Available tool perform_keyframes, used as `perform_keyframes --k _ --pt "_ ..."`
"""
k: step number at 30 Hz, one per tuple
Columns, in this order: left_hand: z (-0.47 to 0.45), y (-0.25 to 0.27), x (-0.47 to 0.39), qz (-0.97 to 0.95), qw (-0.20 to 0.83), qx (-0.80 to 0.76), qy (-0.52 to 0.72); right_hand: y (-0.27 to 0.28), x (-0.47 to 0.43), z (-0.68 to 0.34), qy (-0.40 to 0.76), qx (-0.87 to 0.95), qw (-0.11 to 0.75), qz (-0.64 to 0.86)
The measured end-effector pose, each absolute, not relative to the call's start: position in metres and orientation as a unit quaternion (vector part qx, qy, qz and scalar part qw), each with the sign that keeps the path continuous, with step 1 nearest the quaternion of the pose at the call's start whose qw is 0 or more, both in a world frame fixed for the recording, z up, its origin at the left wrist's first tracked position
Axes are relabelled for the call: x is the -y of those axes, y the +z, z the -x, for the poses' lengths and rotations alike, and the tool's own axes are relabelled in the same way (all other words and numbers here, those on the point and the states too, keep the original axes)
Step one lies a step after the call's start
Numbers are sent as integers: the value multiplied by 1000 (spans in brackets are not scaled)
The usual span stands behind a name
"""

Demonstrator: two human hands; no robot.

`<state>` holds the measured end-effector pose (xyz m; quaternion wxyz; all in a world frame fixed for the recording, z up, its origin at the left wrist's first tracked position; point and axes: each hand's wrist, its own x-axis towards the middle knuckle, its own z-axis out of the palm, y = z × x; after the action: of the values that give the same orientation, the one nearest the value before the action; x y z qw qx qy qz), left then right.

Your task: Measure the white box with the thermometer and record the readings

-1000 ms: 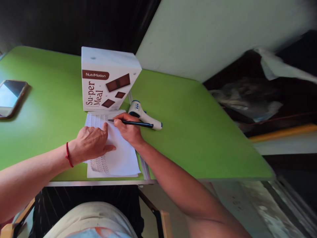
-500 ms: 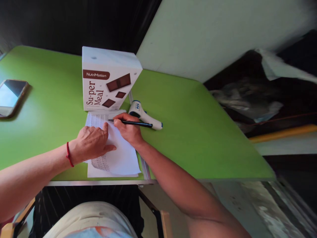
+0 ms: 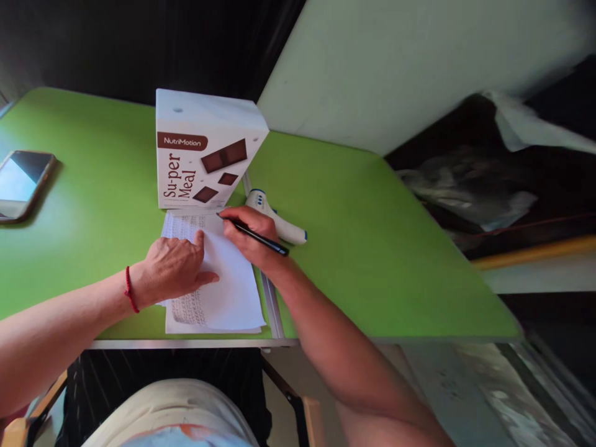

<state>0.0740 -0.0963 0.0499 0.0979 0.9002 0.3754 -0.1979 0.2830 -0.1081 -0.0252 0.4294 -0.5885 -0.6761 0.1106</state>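
Several sheets of paper (image 3: 230,292) lie stacked at the table's near side, with dense handwriting down the left part of the top sheet. My left hand (image 3: 174,267) rests flat on them, thumb and index finger stretched out, holding nothing. In my right hand (image 3: 249,233) is a black pen (image 3: 261,239), gripped in the fingers with its tip near the top edge of the paper. Just beyond that hand lies a white and blue infrared thermometer (image 3: 291,231), partly hidden by it. A white NutriMotion box (image 3: 186,171) stands right behind the sheets.
All of this is on a green table (image 3: 354,248). At the far left lies a phone (image 3: 23,183). A metal strip (image 3: 272,304) crosses the table right of the paper. A dark shelf with a plastic bag (image 3: 475,192) sits off the right edge.
My right hand and the pen have shifted right and slightly up, off the written lines toward the top of the sheet. The pen slants down more steeply now. My left hand stays put.
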Motion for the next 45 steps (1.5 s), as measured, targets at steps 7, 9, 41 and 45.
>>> perform_keyframes --k 7,9,41,45 --pt "-75 54 90 -900 98 -381 -187 -21 114 -297 -35 782 208 586" --pt "-72 57 81 -896 93 -400 -168 -24 112 -296 -41 796 171 580" --pt "-23 4 -29 -804 329 -390 306 6 110 -260 457 477 543 519" --pt "-21 5 -25 -812 328 -379 299 -5 110 -238 486 453 521 536"
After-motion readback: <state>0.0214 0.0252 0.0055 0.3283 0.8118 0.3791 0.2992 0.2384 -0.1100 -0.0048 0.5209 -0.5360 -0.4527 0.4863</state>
